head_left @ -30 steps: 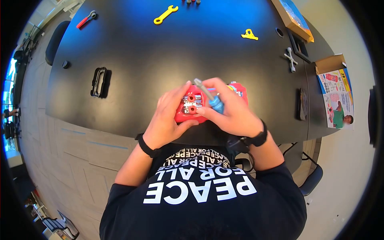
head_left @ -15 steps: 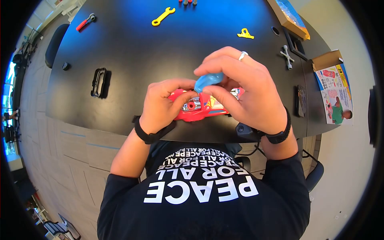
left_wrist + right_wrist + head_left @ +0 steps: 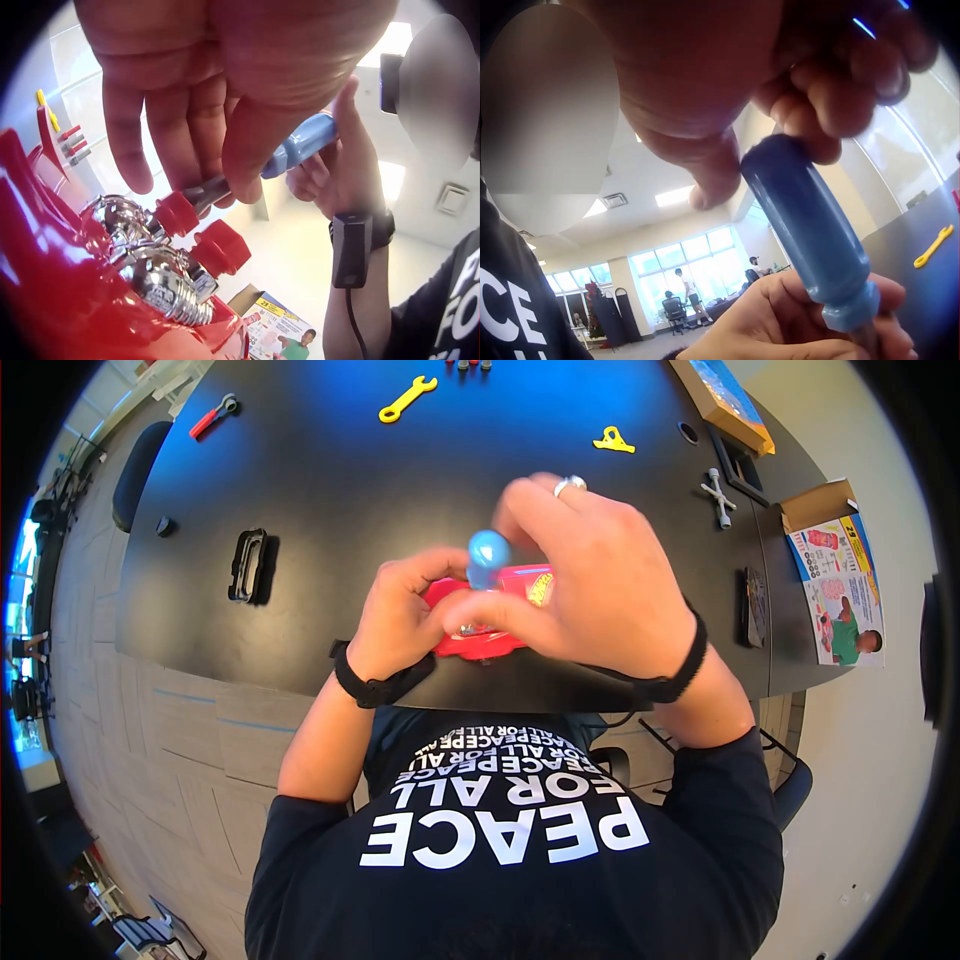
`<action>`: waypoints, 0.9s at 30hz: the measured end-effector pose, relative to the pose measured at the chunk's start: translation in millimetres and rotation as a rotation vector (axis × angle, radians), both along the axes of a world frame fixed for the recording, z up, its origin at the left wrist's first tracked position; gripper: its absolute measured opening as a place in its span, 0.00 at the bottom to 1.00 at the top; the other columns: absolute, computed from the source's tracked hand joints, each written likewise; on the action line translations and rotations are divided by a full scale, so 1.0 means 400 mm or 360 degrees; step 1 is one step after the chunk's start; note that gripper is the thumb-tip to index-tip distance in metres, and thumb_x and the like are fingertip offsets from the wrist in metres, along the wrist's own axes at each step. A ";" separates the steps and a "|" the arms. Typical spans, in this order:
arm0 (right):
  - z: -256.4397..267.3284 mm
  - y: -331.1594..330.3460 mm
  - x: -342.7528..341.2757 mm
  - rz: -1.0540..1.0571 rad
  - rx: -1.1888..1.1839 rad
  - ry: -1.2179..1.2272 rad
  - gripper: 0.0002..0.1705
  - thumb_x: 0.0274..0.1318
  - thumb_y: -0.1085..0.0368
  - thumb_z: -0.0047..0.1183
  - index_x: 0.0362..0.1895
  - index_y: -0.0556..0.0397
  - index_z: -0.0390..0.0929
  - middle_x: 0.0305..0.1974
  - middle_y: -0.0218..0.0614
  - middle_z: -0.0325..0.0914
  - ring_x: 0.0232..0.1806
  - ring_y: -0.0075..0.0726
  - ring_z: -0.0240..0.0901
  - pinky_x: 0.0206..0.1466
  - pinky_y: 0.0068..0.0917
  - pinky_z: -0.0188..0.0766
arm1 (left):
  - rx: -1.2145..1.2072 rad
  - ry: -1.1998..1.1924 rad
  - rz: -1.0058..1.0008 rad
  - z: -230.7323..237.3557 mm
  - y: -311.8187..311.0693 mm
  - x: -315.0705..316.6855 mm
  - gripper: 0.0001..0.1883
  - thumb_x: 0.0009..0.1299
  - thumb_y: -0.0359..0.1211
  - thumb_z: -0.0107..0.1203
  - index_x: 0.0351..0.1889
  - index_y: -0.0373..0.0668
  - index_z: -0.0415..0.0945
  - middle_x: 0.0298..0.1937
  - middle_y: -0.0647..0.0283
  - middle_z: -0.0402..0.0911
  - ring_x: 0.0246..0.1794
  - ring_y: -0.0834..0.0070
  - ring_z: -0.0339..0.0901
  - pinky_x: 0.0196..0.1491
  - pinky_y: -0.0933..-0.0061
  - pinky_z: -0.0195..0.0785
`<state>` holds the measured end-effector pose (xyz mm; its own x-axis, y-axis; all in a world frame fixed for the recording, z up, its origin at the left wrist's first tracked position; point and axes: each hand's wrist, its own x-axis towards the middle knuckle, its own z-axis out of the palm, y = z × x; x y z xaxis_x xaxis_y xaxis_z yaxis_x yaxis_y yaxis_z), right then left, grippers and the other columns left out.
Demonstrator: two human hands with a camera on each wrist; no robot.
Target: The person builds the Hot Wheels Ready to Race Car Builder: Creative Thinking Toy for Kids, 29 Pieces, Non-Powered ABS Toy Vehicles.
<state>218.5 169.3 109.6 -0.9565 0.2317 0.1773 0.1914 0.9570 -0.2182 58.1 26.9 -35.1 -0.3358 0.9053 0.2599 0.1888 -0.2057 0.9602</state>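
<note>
In the head view a red toy car body point(image 3: 518, 574) with chrome engine parts point(image 3: 161, 277) lies at the table's near edge. A blue-handled screwdriver point(image 3: 488, 550) stands over it, its grey shaft point(image 3: 208, 193) meeting one of two red bolts point(image 3: 177, 214) on the engine. My left hand point(image 3: 393, 615) pinches the shaft low down, close to that bolt. Around the top of the handle point(image 3: 806, 217), my right hand point(image 3: 610, 565) is spread, thumb standing off to one side and fingers loosely bent near the handle's end. The toy's middle is partly hidden by my hands.
A black frame-shaped part point(image 3: 246, 565) and a small black cap point(image 3: 165, 524) lie left. Farther back are a red-handled tool point(image 3: 213, 416), a yellow wrench point(image 3: 408, 400) and a yellow piece point(image 3: 614, 442). A grey cross wrench point(image 3: 718, 498) and printed box point(image 3: 836, 585) are right.
The screwdriver has gone from lying slanted in my right hand to standing on a bolt. My left hand has moved from the toy to its shaft; my right fingers have loosened around the handle.
</note>
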 end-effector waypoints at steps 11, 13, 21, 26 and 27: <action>-0.036 0.016 -0.021 0.0335 -0.0278 0.0393 0.24 0.57 0.57 0.74 0.53 0.55 0.81 0.48 0.43 0.81 0.45 0.53 0.83 0.44 0.44 0.82 | -0.0127 0.0000 -0.0168 0.040 -0.005 0.007 0.19 0.75 0.17 0.60 0.63 0.34 0.83 0.51 0.56 0.92 0.51 0.73 0.88 0.57 0.69 0.80; -0.044 0.029 -0.030 0.0561 -0.0454 0.0531 0.21 0.58 0.57 0.72 0.49 0.56 0.82 0.45 0.43 0.80 0.44 0.54 0.83 0.44 0.44 0.82 | 0.0111 0.0055 -0.0138 -0.008 -0.006 0.004 0.20 0.75 0.17 0.60 0.64 0.34 0.83 0.51 0.57 0.91 0.51 0.75 0.87 0.57 0.71 0.79; -0.055 0.028 -0.036 0.0473 -0.0474 0.0478 0.16 0.58 0.68 0.69 0.50 0.52 0.84 0.43 0.41 0.82 0.44 0.55 0.82 0.47 0.44 0.81 | -0.0027 -0.0015 -0.0208 -0.004 -0.005 0.001 0.19 0.78 0.17 0.57 0.65 0.36 0.81 0.51 0.57 0.89 0.49 0.74 0.85 0.56 0.69 0.79; -0.063 0.061 -0.034 0.0750 -0.0623 0.0464 0.20 0.53 0.70 0.74 0.52 0.55 0.85 0.39 0.39 0.85 0.38 0.45 0.83 0.43 0.36 0.80 | -0.0005 -0.0131 -0.0272 -0.002 -0.018 0.008 0.21 0.78 0.18 0.54 0.68 0.36 0.78 0.52 0.54 0.88 0.51 0.70 0.85 0.58 0.68 0.77; -0.058 0.058 -0.029 0.0742 -0.0621 0.0467 0.20 0.53 0.70 0.74 0.52 0.55 0.85 0.39 0.39 0.85 0.38 0.45 0.83 0.43 0.36 0.80 | -0.0005 -0.0129 -0.0280 0.006 -0.016 0.009 0.21 0.78 0.18 0.54 0.68 0.36 0.78 0.52 0.54 0.88 0.51 0.70 0.85 0.58 0.68 0.77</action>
